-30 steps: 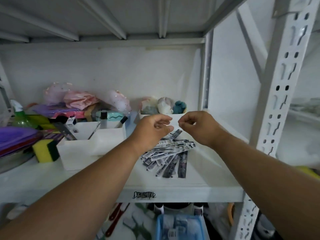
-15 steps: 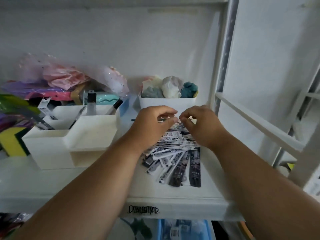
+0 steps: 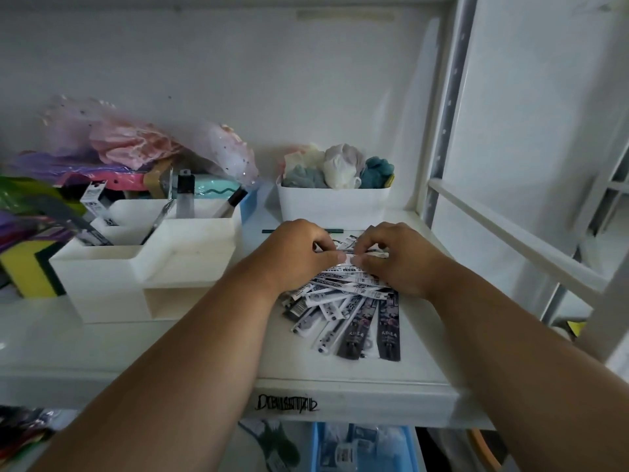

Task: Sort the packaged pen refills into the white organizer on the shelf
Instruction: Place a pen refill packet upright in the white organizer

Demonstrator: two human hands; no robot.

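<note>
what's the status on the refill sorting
Both hands, left and right, pinching one refill packet atop the pile. White organizer to the left. Path unobstructed.

Back on the white shelf (image 3: 68, 349) a white bin (image 3: 333, 206) stands against the wall, stuffed with bundled cloths (image 3: 340, 166) in teal, white and grey-blue. Far left, a yellow-and-green sponge (image 3: 29, 272) stands on edge. Behind it a heap of pink and purple netting (image 3: 136, 144), perhaps gift wrap. Below the shelf, a blue crate (image 3: 364, 447).
</note>
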